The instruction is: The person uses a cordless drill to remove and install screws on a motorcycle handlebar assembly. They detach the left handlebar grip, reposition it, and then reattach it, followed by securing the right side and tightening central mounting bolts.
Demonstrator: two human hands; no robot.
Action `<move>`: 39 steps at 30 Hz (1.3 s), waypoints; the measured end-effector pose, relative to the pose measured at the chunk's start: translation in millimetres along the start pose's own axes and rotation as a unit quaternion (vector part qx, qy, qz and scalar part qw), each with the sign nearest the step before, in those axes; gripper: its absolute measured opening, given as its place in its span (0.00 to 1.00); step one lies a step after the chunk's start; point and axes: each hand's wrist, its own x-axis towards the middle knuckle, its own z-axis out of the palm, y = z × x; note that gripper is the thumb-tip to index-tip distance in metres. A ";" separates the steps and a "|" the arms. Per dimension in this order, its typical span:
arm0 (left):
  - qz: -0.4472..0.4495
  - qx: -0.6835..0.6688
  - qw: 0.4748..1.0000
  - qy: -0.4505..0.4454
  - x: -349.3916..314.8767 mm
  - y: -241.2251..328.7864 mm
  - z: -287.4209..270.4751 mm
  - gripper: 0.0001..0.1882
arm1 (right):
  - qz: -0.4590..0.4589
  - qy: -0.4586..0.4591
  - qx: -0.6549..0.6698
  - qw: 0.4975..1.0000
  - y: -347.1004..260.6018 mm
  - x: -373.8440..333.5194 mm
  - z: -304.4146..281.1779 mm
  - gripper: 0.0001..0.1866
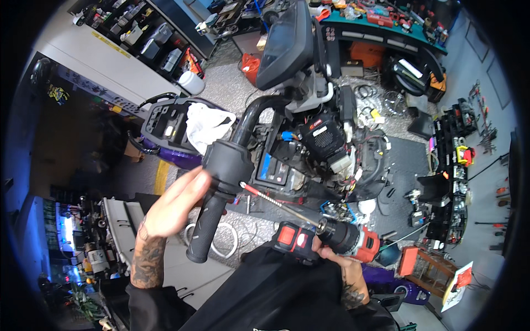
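Note:
My left hand [174,201] is against the black handlebar switch housing [227,165], one digit along its left side and others passing behind. A ribbed rubber grip [205,226] hangs below the housing. In my right hand [339,262] is a red and black cordless drill [353,240], held by its handle, its battery [295,243] toward my body. From the chuck a long driver bit [276,204] with a red end runs up left to the housing's right edge. Whether its tip touches there, I cannot tell. The trigger finger is partly hidden.
Ahead stands the opened-up scooter with a dark display [284,49], a battery [273,168] and exposed wiring. A purple body panel [176,157] with a white cloth [207,124] lies left. Tool shelves [450,182] line the right; a green workbench [381,33] is behind.

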 end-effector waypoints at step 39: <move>-0.025 -0.163 0.986 0.033 9.2 29.6 49.2 0.33 | -0.142 -0.035 -0.053 0.988 25.7 49.6 -15.6 0.06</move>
